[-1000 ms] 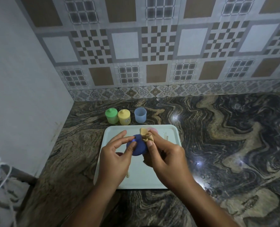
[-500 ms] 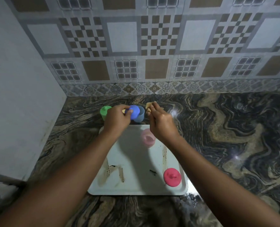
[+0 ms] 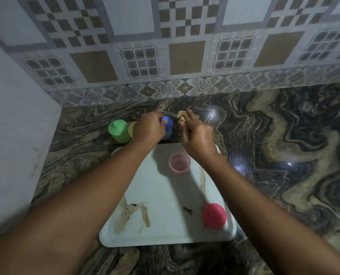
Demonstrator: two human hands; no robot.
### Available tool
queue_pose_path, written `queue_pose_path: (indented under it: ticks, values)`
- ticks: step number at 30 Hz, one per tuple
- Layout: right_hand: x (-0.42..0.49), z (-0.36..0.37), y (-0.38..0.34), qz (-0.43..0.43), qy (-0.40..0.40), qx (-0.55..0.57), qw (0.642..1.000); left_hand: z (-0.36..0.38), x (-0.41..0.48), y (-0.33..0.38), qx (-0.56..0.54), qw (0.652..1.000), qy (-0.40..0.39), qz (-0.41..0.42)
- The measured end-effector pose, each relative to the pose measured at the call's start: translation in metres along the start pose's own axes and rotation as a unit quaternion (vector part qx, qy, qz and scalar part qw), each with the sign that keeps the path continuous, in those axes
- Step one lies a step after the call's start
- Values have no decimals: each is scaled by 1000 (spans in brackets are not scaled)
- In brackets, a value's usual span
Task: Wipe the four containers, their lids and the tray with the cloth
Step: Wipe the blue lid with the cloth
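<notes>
The blue lid (image 3: 167, 120), wiped over the tray (image 3: 165, 195) a second ago, is now gripped by the left hand (image 3: 149, 128) atop the blue container (image 3: 168, 134) behind the tray, while the right hand (image 3: 197, 135) pinches the cloth (image 3: 181, 115), so the pink container (image 3: 179, 162) and red lid (image 3: 214, 215) probably remain

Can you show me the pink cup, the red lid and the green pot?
pink cup (image 3: 179, 162): head view, its open inside.
red lid (image 3: 214, 215): head view, middle of its top.
green pot (image 3: 120, 135): head view, its side wall.
</notes>
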State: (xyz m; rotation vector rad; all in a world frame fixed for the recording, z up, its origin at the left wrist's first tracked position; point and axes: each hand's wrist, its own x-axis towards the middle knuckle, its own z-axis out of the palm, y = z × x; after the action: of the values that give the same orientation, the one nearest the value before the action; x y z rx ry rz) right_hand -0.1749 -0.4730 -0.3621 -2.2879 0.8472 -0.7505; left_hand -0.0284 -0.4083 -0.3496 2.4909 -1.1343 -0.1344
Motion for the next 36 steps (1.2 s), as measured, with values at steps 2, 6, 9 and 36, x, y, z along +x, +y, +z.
queue_pose_path:
  ticks: [2,6,9,36]
  values:
    - [-1,0,2,3,8,6,1000,1,2,1,34,999,2,11]
    - [-3,-1,3,6,38,11,999,1,5,0,72,997,-5,40]
    - [-4,-2,2,-3,68,19,998,0,5,-3,60,997,-16,40]
    - [-18,-39,-9,154,79,170,970,-49,-16,10,53,994,-3,94]
